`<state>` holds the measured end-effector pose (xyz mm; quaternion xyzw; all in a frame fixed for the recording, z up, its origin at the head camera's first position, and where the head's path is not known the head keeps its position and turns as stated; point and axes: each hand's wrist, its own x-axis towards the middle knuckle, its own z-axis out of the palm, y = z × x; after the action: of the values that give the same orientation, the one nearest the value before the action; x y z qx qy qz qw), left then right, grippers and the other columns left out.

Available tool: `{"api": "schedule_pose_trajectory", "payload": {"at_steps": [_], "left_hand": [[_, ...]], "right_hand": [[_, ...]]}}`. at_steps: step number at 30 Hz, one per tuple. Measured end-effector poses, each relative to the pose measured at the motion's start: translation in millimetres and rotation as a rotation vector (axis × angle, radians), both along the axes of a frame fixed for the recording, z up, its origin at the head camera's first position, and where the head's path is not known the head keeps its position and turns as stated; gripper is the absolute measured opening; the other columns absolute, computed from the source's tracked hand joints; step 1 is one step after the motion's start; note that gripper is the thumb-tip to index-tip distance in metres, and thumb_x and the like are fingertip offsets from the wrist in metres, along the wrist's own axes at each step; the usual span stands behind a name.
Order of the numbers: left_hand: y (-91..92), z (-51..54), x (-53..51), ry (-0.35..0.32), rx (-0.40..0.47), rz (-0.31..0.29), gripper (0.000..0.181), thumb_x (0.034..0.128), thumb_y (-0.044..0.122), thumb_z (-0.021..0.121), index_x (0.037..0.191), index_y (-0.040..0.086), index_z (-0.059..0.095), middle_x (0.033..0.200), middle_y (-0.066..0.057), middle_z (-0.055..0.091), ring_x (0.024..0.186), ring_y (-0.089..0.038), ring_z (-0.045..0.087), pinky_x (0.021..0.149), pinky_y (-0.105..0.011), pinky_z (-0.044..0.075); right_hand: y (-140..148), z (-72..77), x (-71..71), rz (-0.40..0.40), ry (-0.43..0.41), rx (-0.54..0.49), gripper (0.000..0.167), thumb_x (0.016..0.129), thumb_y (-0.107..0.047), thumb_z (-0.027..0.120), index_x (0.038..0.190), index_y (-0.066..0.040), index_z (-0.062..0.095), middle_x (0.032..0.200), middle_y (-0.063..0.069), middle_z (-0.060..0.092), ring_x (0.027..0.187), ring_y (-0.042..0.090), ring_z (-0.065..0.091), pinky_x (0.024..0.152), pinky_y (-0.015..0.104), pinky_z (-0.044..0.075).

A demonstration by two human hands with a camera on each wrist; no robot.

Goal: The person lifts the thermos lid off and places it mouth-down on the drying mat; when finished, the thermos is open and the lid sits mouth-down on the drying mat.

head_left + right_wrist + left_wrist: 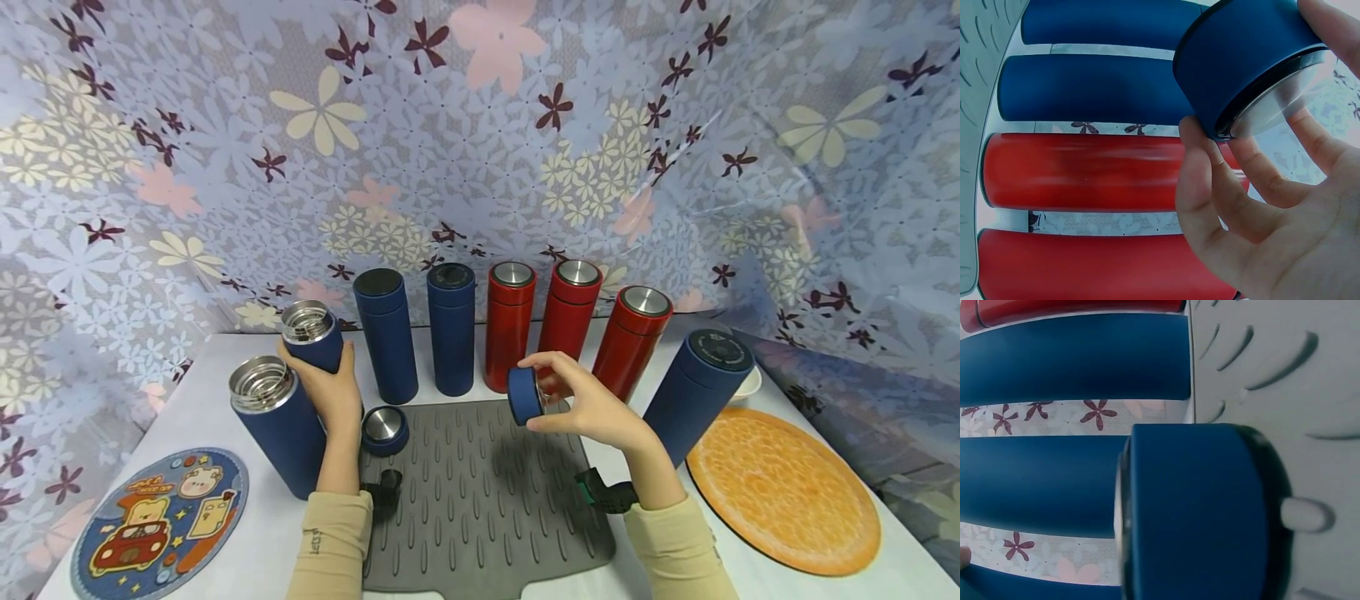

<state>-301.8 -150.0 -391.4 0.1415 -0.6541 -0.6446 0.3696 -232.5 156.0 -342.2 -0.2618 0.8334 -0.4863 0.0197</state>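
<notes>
At the left, my left hand (335,398) grips a lidless blue thermos bottle (325,350), its steel mouth facing up. A second lidless blue thermos bottle (281,429) stands just in front, beside the left wrist. My right hand (588,402) holds a blue bottle lid (522,396) between thumb and fingers above the mat, tipped on its side; in the right wrist view this lid (1247,56) shows its pale inner side toward the palm. Another blue lid (385,430) lies on the grey mat near the left hand, and it fills the foreground of the left wrist view.
Two capped blue bottles (452,333) and several red bottles (510,329) stand behind the grey ridged mat (480,500). A capped blue bottle (697,396) leans into view at right, near an orange round mat (783,492). A cartoon round mat (161,521) lies at left.
</notes>
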Motion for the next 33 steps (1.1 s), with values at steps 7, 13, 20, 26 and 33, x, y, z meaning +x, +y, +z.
{"api": "schedule_pose_trajectory", "payload": {"at_steps": [7,13,20,26,33], "left_hand": [[-0.7,-3.1,1.2,-0.049,-0.015,0.019,0.087,0.0840,0.023,0.068,0.148,0.020,0.008,0.150,-0.009,0.022,0.135,-0.019,0.027,0.108,-0.034,0.026],[-0.1,-4.9,0.1,-0.041,-0.028,0.031,0.087,0.0837,0.021,0.068,0.148,0.019,0.009,0.150,-0.009,0.022,0.135,-0.019,0.027,0.108,-0.034,0.025],[1.0,-5.3,-0.1,-0.048,-0.036,0.050,0.087,0.0833,0.020,0.068,0.148,0.017,0.010,0.150,-0.010,0.023,0.134,-0.021,0.027,0.108,-0.036,0.025],[2.6,-4.1,1.0,-0.054,-0.021,0.031,0.089,0.0829,0.016,0.068,0.148,0.016,0.008,0.151,-0.010,0.020,0.136,-0.021,0.024,0.110,-0.036,0.023],[1.9,-3.9,1.1,-0.041,-0.025,0.033,0.088,0.0828,0.015,0.068,0.148,0.014,0.009,0.151,-0.010,0.020,0.137,-0.019,0.022,0.110,-0.033,0.021]], "right_hand": [[-5,-1.6,0.8,-0.012,0.002,0.020,0.064,0.071,-0.017,0.078,0.128,-0.015,0.047,0.117,0.010,0.046,0.093,0.028,0.053,0.078,0.046,0.048],[-17,-6.3,-0.7,-0.026,0.036,0.023,0.063,0.072,-0.016,0.078,0.127,-0.015,0.049,0.115,0.009,0.045,0.094,0.025,0.046,0.078,0.043,0.047],[-45,-16.2,-5.3,-0.053,0.048,0.093,0.062,0.073,-0.021,0.077,0.129,-0.017,0.050,0.113,0.005,0.047,0.099,0.021,0.044,0.077,0.043,0.047],[-76,-30.7,-10.0,-0.171,0.064,0.193,0.071,0.070,-0.022,0.080,0.132,-0.013,0.046,0.120,0.008,0.050,0.105,0.023,0.049,0.085,0.044,0.046],[-110,-47.6,-21.4,-0.252,0.087,0.351,0.070,0.067,-0.024,0.081,0.126,-0.004,0.050,0.120,0.013,0.054,0.104,0.030,0.052,0.082,0.043,0.047]]}}
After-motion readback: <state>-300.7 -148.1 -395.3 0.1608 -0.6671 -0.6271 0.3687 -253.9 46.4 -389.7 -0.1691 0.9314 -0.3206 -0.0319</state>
